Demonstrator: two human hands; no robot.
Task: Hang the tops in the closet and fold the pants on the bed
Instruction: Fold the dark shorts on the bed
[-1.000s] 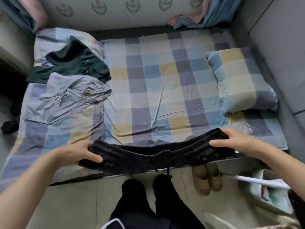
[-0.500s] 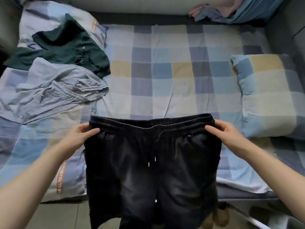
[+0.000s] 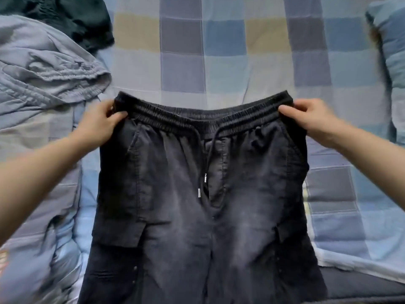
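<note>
Now both hands, left (image 3: pixel 99 126) and right (image 3: pixel 311 121), gripping black pants' (image 3: pixel 197 205) waistband over checked bed (image 3: pixel 219 51).

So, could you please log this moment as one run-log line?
step: spreading pants | left hand: grips waistband | right hand: grips waistband | black drawstring cargo pants: front up over checked bedsheet

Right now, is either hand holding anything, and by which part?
Both hold the black pants by the elastic waistband: the left hand pinches its left corner, the right hand its right corner, spreading them flat over the checked bedsheet.
</note>
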